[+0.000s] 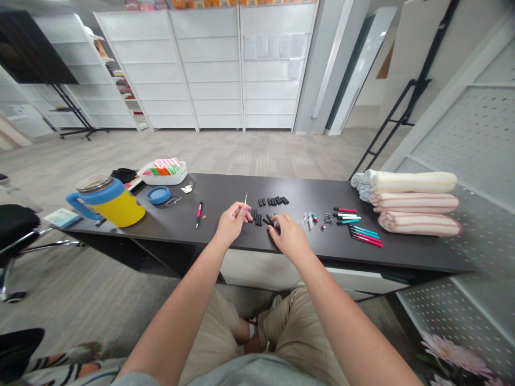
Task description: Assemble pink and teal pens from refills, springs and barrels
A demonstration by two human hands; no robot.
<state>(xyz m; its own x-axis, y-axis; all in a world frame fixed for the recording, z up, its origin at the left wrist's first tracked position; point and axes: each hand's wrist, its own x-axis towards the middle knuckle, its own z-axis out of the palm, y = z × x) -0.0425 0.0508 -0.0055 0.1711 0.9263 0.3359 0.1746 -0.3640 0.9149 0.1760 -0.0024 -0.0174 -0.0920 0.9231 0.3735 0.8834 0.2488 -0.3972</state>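
Observation:
My left hand (231, 222) is closed in a pinch round a thin pen refill (245, 198), whose tip points up. Just right of it lie several short black tubes (258, 220) that look like pen grips. My right hand (288, 231) is low over the desk, its thumb and fingertips closed on a black pen grip (270, 219). Another row of black pen grips (277, 201) lies farther back. To the right are small silvery pen parts (309, 220), and beyond them teal, white and red pen barrels (364, 235). A red and black pen (199, 214) lies left of my left hand.
On the dark desk (225, 187), a yellow and blue mug (116, 201), a blue lid (158, 194) and a white tray (183, 172) of colourful packets stand left. Rolled towels (418, 203) are stacked right. An office chair (16, 236) stands left; another person's leg shows lower left.

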